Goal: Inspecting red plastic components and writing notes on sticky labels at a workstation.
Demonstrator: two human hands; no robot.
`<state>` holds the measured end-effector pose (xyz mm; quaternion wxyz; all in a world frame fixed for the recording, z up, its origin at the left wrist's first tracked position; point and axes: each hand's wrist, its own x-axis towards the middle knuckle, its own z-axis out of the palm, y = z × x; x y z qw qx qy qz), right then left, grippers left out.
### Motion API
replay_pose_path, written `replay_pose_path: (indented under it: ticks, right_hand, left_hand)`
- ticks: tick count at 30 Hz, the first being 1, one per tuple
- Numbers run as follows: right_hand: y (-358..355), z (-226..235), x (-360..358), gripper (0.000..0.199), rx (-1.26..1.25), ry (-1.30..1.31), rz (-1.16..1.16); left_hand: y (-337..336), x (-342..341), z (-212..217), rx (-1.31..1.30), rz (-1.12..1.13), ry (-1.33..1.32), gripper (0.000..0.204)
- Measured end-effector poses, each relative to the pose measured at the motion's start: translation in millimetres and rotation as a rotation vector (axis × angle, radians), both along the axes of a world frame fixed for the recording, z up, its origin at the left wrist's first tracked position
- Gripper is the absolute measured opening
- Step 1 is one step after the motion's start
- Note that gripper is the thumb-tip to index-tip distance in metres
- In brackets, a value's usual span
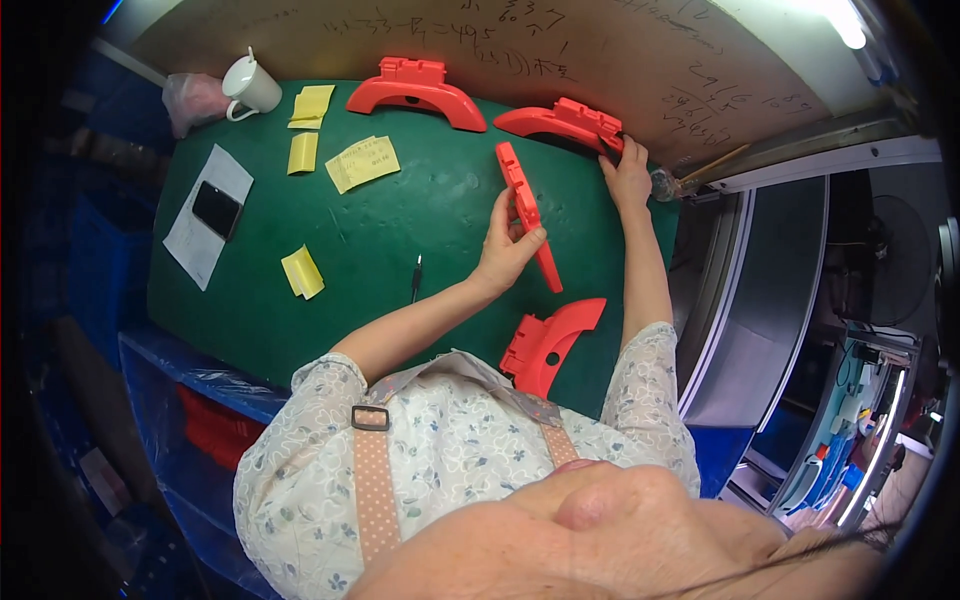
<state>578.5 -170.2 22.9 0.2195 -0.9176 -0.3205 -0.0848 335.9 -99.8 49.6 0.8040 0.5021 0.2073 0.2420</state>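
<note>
My left hand [508, 250] is closed round a narrow-looking red plastic part [520, 190], seen edge-on over the middle right of the green table. At the far right, my right hand [628, 178] grips the end of a second part, an arched red plastic piece [562, 122] near the back wall. Another arched red piece [415, 92] rests at the table's back, left of it. Close to my body lies one more red arched piece [552, 345] with a round hole, turned on its side.
On the green table [400, 225] lie yellow paper slips [362, 163], a pen [417, 280] and a phone [216, 210] on white paper. A white mug [251, 88] and a pink plastic bag [195, 103] stand at back left. Blue bins [190, 440] flank the left. A clear bottle [663, 184] is beside my right wrist.
</note>
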Motion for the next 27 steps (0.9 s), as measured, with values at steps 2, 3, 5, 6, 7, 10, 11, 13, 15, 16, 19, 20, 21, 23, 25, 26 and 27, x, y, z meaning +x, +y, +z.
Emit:
replay_pose_path:
  ticks: [2, 3, 5, 6, 7, 10, 11, 13, 15, 16, 19, 20, 21, 23, 25, 26, 27]
  right_hand:
    - [-1, 7, 3, 0.053, -0.020, 0.016, 0.026]
    - [-1, 10, 5, 0.049, -0.042, 0.032, 0.056]
    - [-3, 14, 14, 0.046, -0.057, 0.026, 0.120]
    - [-4, 15, 18, 0.043, -0.073, 0.019, 0.187]
    - [-4, 16, 22, 0.043, -0.074, 0.021, 0.186]
    - [-3, 16, 25, 0.044, -0.077, 0.057, 0.164]
    - [-2, 15, 25, 0.045, -0.057, 0.072, 0.139]
    - [-2, 13, 21, 0.046, -0.040, 0.090, 0.117]
    - [-3, 13, 18, 0.045, 0.056, 0.134, 0.094]
    - [-4, 14, 18, 0.045, 0.054, 0.136, 0.098]
    - [-8, 15, 22, 0.045, 0.035, 0.244, 0.113]
    - [-10, 15, 25, 0.046, 0.045, 0.263, 0.127]
    - [-11, 14, 27, 0.048, 0.055, 0.281, 0.141]
    - [-13, 12, 31, 0.049, 0.062, 0.294, 0.119]
    - [-14, 7, 31, 0.050, 0.070, 0.303, 0.092]
    - [-14, 3, 28, 0.051, 0.093, 0.231, 0.083]
    - [-15, 1, 27, 0.052, 0.116, 0.158, 0.072]
  left_hand:
    - [-2, 3, 0, -0.019, 0.000, -0.008, 0.075]
    - [-3, 4, 0, -0.018, -0.004, -0.007, 0.075]
    - [-4, 6, 0, -0.031, -0.004, 0.007, 0.076]
    - [-5, 7, 0, -0.032, -0.005, 0.009, 0.076]
    - [-5, 9, 1, -0.033, -0.009, 0.011, 0.077]
    - [-7, 13, 2, -0.033, -0.010, 0.007, 0.076]
    - [-7, 13, 2, -0.028, -0.010, -0.003, 0.076]
    - [-8, 13, 2, -0.031, -0.020, 0.002, 0.075]
    - [-7, 13, 1, -0.031, -0.030, 0.004, 0.074]
    - [-7, 13, -1, -0.016, -0.032, 0.006, 0.073]
    - [-7, 15, -5, -0.004, -0.024, 0.006, 0.073]
    - [-7, 15, -6, -0.004, -0.022, 0.004, 0.073]
    - [-8, 17, -7, -0.006, -0.018, 0.003, 0.073]
    - [-10, 20, -7, 0.030, -0.025, 0.019, 0.073]
    - [-11, 20, -6, 0.034, -0.046, 0.035, 0.073]
    - [-11, 21, -5, 0.039, -0.066, 0.053, 0.074]
    - [-11, 21, -5, 0.039, -0.067, 0.048, 0.074]
